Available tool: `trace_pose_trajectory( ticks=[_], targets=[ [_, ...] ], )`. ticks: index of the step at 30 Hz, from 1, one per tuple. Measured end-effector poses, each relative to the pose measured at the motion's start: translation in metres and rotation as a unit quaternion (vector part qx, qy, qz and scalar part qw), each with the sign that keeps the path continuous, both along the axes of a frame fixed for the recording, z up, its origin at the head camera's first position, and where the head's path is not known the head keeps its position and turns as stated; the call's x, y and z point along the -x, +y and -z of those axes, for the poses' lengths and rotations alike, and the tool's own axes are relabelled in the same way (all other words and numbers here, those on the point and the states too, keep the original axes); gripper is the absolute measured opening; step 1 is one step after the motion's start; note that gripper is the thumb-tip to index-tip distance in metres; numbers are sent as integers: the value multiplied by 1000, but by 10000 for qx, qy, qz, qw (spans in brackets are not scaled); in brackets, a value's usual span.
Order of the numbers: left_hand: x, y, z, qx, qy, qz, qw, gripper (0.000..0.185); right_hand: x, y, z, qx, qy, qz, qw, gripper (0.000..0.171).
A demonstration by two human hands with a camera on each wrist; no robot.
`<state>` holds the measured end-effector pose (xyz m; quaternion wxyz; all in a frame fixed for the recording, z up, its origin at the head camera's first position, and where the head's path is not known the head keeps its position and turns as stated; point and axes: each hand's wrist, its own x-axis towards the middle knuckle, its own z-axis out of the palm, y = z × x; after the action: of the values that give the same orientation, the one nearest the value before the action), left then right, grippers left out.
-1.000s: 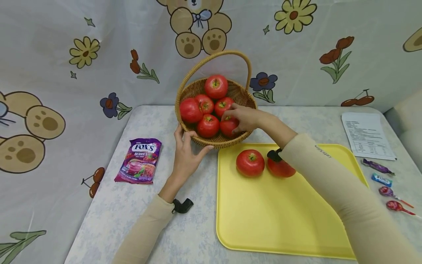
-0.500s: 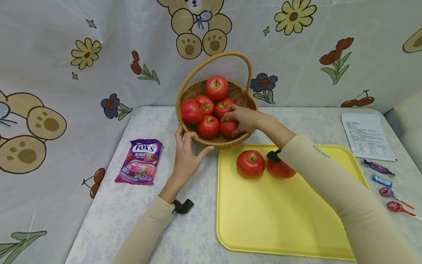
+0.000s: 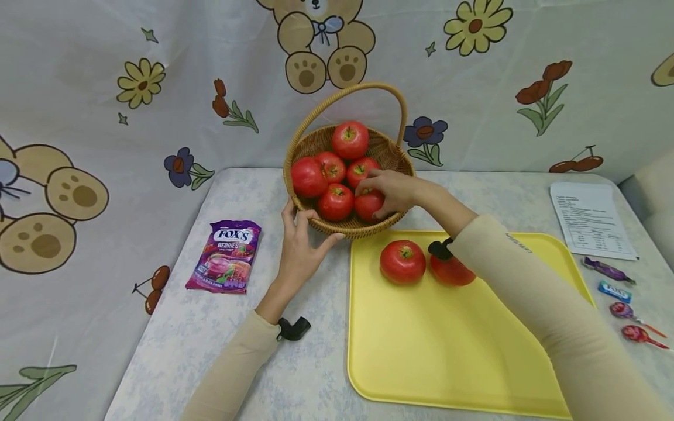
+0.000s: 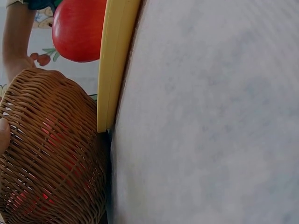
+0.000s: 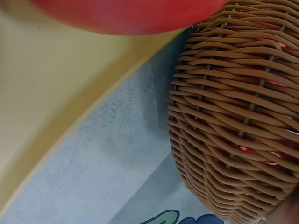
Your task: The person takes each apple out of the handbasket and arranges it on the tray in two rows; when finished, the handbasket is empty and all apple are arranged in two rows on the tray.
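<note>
A wicker basket (image 3: pixel 395 156) with an arched handle stands at the back of the table and leans toward me, with several red apples in it. My left hand (image 3: pixel 300 251) holds its near left rim, fingers hooked at the edge and thumb spread along the outside. Reaching in from the right, my right hand (image 3: pixel 392 190) curls its fingers and thumb round the front right apple (image 3: pixel 367 206). The left wrist view shows the woven side of the basket (image 4: pixel 51 140) with a fingertip at its edge. In the right wrist view the basket's wall (image 5: pixel 233 102) hides most of that hand.
A yellow tray (image 3: pixel 421 351) lies before the basket, bearing one apple (image 3: pixel 402 262) and another (image 3: pixel 451 272) partly behind my right wrist. A purple candy bag (image 3: pixel 225 256) lies left. At right are a printed sheet (image 3: pixel 594 219), wrapped candies (image 3: pixel 609 270) and lollipops (image 3: pixel 637 334).
Both hands keep their places on the basket and the apple. The whole head view has shifted slightly to the right.
</note>
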<state>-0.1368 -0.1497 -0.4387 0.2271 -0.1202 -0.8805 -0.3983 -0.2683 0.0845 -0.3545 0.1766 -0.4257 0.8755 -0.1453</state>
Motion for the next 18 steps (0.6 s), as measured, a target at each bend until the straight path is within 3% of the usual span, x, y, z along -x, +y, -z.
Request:
trace_pose_trajectory(
  ticks=[10, 18],
  targets=[
    [1, 0, 0, -132, 18, 47, 9999, 56, 0, 7, -1, 975, 520, 93, 9938, 53],
    [2, -3, 1, -271, -33, -31, 9996, 56, -5, 7, -13, 1477, 844, 48, 9854, 55]
  ],
)
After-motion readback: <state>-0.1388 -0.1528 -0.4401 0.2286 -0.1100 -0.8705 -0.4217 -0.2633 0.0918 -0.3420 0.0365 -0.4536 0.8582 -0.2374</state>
